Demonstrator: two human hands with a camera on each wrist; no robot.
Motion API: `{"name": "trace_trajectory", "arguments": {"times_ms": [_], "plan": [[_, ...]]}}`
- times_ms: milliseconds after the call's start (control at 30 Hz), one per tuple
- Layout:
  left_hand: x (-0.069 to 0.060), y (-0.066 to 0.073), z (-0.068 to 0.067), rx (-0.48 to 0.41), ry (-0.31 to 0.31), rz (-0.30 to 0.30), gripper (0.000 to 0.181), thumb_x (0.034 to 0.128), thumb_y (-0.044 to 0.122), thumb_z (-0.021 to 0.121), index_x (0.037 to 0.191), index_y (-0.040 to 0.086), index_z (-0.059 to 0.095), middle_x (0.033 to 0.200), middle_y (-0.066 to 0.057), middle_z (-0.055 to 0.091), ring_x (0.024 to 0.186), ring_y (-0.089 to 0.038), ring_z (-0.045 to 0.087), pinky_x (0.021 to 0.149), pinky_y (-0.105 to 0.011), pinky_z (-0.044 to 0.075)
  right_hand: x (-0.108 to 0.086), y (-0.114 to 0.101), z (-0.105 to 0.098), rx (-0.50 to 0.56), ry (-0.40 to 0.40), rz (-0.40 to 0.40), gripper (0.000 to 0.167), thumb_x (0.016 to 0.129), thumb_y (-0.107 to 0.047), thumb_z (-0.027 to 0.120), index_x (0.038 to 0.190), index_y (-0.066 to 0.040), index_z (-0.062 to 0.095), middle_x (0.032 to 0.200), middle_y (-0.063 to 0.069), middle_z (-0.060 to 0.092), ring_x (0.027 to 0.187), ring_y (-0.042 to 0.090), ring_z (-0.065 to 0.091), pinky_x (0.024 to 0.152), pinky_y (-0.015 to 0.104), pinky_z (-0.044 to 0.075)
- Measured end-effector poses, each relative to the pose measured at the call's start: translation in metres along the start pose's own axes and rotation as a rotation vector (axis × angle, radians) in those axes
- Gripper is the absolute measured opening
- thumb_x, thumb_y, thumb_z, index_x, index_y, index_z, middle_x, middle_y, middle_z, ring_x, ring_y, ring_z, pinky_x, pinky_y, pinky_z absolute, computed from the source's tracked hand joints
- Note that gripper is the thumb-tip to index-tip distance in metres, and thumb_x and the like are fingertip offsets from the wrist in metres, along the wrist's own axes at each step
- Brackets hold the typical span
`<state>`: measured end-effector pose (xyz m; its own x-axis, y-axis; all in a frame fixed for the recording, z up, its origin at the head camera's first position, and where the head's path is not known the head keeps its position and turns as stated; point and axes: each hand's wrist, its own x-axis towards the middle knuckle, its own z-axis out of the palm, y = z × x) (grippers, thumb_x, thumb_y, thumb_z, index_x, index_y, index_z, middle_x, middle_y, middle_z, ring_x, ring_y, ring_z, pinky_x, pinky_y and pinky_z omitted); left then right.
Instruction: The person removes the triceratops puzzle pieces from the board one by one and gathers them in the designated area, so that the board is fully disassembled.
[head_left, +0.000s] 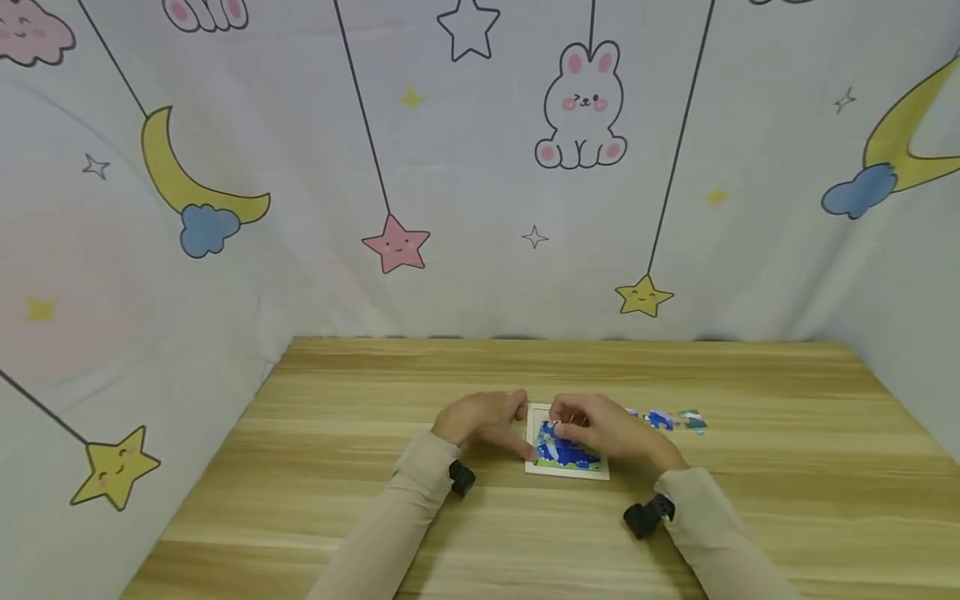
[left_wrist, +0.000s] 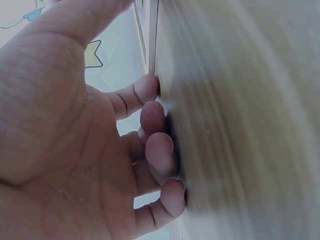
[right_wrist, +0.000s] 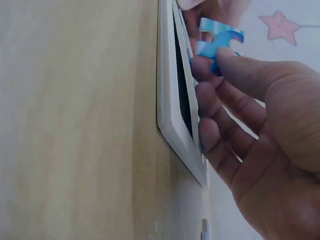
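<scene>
A white-framed jigsaw puzzle [head_left: 567, 475] lies on the table, its lower part filled with a blue and green picture [head_left: 566, 456]. My right hand [head_left: 606, 432] is over the puzzle and pinches a blue puzzle piece [right_wrist: 220, 35] between thumb and index finger, its other fingers close to the frame. At the puzzle's left side is my left hand [head_left: 483, 419], thumb stretched to the frame's lower left. In the left wrist view, that hand's fingertips [left_wrist: 161, 152] rest on the tabletop, with nothing gripped.
Several loose puzzle pieces [head_left: 660, 419] lie right of the frame, partly hidden behind the right hand. The wooden table [head_left: 360, 417] ends at a white curtain [head_left: 480, 167] printed with stars, moons and a rabbit. Each wrist carries a small black camera [head_left: 647, 515].
</scene>
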<state>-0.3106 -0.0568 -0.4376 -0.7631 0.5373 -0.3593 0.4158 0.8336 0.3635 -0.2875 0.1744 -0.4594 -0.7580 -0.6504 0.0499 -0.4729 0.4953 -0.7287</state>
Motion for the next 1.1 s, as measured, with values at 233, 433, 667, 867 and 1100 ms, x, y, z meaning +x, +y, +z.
{"name": "trace_trajectory", "arguments": {"times_ms": [233,433,667,867,1100], "plan": [[0.000,0.000,0.001,-0.023,-0.006,0.016,0.056,0.0767,0.053,0.082,0.102,0.018,0.046,0.079,0.003,0.044,0.069,-0.012,0.043,0.061,-0.027,0.033,-0.022,0.001,-0.035,0.020,0.068,0.088,0.009,0.100,-0.021,0.064,0.098,-0.012,0.062,0.088,0.001,0.063,0.081,0.017,0.058,0.069,0.028,0.048],[-0.001,-0.002,0.001,-0.048,-0.021,0.028,0.056,0.0778,0.050,0.082,0.102,0.016,0.045,0.078,0.002,0.040,0.069,-0.013,0.041,0.061,-0.028,0.031,-0.056,0.013,-0.074,0.031,0.012,0.144,0.008,0.095,-0.012,0.069,0.094,-0.006,0.065,0.081,0.005,0.061,0.071,0.016,0.053,0.059,0.026,0.044],[-0.001,-0.004,0.001,-0.047,-0.022,0.038,0.057,0.0788,0.050,0.081,0.102,0.014,0.044,0.078,0.002,0.037,0.069,-0.013,0.039,0.062,-0.028,0.030,-0.064,0.019,-0.082,0.037,-0.151,0.194,0.009,0.090,-0.008,0.072,0.090,-0.003,0.064,0.075,-0.002,0.059,0.066,0.009,0.050,0.058,0.023,0.041],[-0.001,-0.006,0.002,-0.064,-0.026,0.036,0.056,0.0796,0.050,0.081,0.101,0.014,0.044,0.077,0.001,0.035,0.067,-0.014,0.038,0.062,-0.029,0.029,-0.059,0.017,-0.076,0.007,-0.189,0.229,0.009,0.089,-0.007,0.074,0.089,-0.004,0.065,0.077,-0.001,0.061,0.068,0.012,0.053,0.061,0.024,0.044],[-0.001,-0.003,0.000,-0.050,-0.028,0.042,0.057,0.0789,0.049,0.082,0.102,0.013,0.045,0.077,0.001,0.036,0.068,-0.014,0.039,0.062,-0.029,0.030,-0.051,0.007,-0.067,-0.106,-0.065,0.247,0.009,0.091,-0.012,0.072,0.099,-0.010,0.067,0.084,0.001,0.059,0.076,0.017,0.053,0.067,0.033,0.045]]}}
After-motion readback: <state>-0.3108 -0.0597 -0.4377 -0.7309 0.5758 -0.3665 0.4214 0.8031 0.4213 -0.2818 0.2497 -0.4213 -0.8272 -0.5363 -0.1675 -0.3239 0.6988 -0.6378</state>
